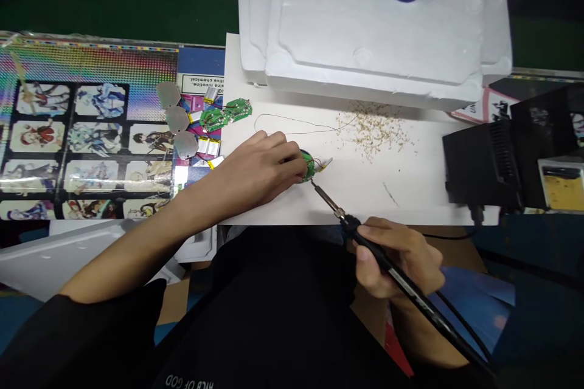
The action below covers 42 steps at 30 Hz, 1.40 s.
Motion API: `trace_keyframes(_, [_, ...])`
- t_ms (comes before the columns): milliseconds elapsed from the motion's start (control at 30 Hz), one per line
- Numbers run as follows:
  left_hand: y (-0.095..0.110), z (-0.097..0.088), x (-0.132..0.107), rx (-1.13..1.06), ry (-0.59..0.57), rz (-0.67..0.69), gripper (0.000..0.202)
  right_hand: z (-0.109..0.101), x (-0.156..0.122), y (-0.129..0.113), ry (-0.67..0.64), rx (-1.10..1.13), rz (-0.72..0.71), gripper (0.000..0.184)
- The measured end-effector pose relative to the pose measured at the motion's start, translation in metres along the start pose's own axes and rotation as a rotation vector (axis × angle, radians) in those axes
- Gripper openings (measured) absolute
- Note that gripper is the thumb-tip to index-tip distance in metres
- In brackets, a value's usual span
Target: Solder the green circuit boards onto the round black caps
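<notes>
My left hand (269, 167) is closed over a small green circuit board (309, 171), its fingers hiding most of it. A small silvery battery (325, 164) sticks out at the board's right side, with thin wires near it. Between the fingers and thumb of my right hand (399, 255) is a black soldering iron (367, 243). The iron's tip points up and left, close to the board's lower edge; whether it touches cannot be made out. A thin loop of solder wire (292, 132) lies on the white sheet (365, 194) beyond my left hand.
Several green boards (227, 114), batteries (208, 146) and round grey discs (177, 119) lie at left by a picture sheet (91, 134). White foam boxes (374, 30) stand behind, near scattered crumbs (376, 127). At right are a black box (479, 164) and a yellow sponge (563, 189).
</notes>
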State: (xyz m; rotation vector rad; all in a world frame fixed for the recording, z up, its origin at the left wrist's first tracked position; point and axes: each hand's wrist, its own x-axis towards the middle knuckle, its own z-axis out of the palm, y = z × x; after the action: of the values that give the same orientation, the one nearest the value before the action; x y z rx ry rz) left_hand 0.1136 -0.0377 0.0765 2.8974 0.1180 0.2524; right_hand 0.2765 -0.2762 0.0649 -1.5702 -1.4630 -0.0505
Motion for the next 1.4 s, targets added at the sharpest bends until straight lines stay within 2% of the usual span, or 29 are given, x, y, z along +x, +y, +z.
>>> trace_keyframes(67, [0.000,-0.001,0.000,-0.011,-0.008,-0.003,0.026,-0.007,-0.005,0.003,0.031,0.055,0.037,0.032])
trace_keyframes(167, [0.000,0.000,0.000,-0.011,-0.004,0.004,0.027,-0.017,-0.012,0.010,0.062,0.129,0.219,0.023])
trace_keyframes(267, [0.000,0.000,0.000,-0.001,0.000,0.011,0.026,-0.019,-0.016,0.022,0.220,0.200,0.389,0.017])
trace_keyframes(333, [0.000,0.000,0.000,-0.005,0.003,0.010,0.024,-0.017,-0.016,0.031,0.317,0.246,0.418,0.020])
trace_keyframes(467, [0.001,-0.001,-0.005,-0.052,0.046,-0.015,0.018,-0.011,-0.010,0.046,0.355,0.278,0.428,0.021])
trace_keyframes(567, [0.004,0.005,-0.014,-0.130,0.114,-0.073,0.012,-0.008,-0.003,0.058,0.325,0.326,0.465,0.020])
trace_keyframes(667, [0.009,0.021,-0.021,-0.241,0.166,-0.132,0.017,-0.006,0.005,0.071,0.266,0.388,0.498,0.021])
trace_keyframes(767, [0.014,0.034,-0.023,-0.383,0.183,-0.202,0.011,-0.001,0.012,0.080,0.190,0.411,0.515,0.021])
trace_keyframes(833, [0.014,0.032,-0.024,-0.468,0.185,-0.244,0.007,0.004,0.015,0.083,0.120,0.422,0.517,0.023])
trace_keyframes(900, [0.008,0.019,-0.026,-0.503,0.201,-0.281,0.008,0.008,0.016,0.086,0.058,0.426,0.523,0.024])
trace_keyframes(1000, [-0.015,-0.012,-0.036,-0.389,0.326,-0.347,0.015,0.012,0.013,0.089,-0.003,0.418,0.542,0.023])
trace_keyframes(1067, [-0.041,-0.030,-0.045,-0.285,0.488,-0.416,0.021,0.013,0.011,0.091,-0.018,0.406,0.547,0.022])
trace_keyframes(1167, [-0.093,-0.045,-0.061,-0.285,0.769,-0.526,0.036,0.014,0.008,0.094,-0.026,0.388,0.550,0.024])
trace_keyframes(1233, [-0.133,-0.047,-0.069,-0.284,0.867,-0.621,0.048,0.015,0.007,0.096,-0.040,0.379,0.555,0.025])
trace_keyframes(1267, [-0.154,-0.047,-0.071,-0.250,0.896,-0.693,0.053,0.015,0.007,0.097,-0.050,0.372,0.561,0.026])
trace_keyframes(1400, [-0.234,-0.042,-0.067,-0.122,0.847,-1.011,0.065,0.016,0.003,0.099,-0.068,0.357,0.588,0.028])
